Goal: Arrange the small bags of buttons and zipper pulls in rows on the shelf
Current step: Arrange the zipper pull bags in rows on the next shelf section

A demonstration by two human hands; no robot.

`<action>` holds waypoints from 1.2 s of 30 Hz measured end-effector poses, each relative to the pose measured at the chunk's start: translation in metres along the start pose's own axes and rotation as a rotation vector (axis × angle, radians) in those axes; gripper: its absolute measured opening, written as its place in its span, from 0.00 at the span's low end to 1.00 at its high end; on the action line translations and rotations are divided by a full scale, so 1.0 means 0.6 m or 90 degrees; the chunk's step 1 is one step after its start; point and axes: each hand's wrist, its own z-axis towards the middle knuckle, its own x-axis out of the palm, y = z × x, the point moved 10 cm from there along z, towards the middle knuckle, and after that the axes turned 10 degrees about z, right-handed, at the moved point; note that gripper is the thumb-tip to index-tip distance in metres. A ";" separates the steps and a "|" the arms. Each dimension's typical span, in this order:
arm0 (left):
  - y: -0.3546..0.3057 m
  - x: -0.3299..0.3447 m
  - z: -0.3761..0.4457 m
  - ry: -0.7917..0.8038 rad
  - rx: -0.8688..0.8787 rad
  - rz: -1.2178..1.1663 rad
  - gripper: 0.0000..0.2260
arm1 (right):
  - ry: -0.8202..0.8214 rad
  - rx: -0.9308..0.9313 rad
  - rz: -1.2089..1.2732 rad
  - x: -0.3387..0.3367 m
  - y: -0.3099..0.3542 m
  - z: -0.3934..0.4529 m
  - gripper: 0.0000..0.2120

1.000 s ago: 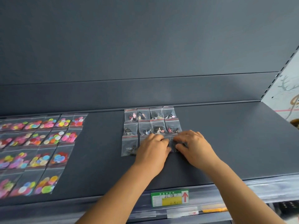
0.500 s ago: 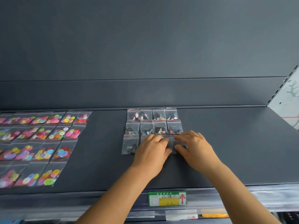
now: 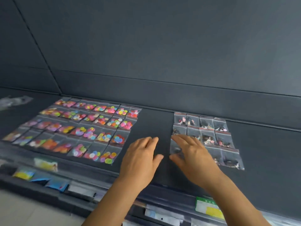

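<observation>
L hand flat, palm down, fingers straight, R hand alongside w/ fingers spread, thumbs near, both bare forearms reaching fwd

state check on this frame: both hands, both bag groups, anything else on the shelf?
left hand: open, fingers straight, over bare shelf between the two groups, holding nothing.
right hand: open, fingers spread over the front-left zipper pull bags.
zipper pull bags: flat, in three rows, front row partly hidden.
button bags: flat, in rows, left side blurred.
shelf: dark, bags lying on it.
price label: on the shelf's front edge, text unreadable.
</observation>
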 end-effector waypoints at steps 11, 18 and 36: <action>0.361 -0.088 -0.142 -0.009 -0.152 0.048 0.27 | 0.082 -0.112 0.036 0.205 0.327 0.098 0.29; 0.573 -0.145 -0.230 -0.012 -0.207 0.098 0.27 | 0.121 -0.168 0.040 0.331 0.535 0.140 0.29; 0.962 -0.226 -0.229 -0.062 -0.346 0.116 0.26 | 0.163 -0.278 0.064 0.512 0.837 0.378 0.28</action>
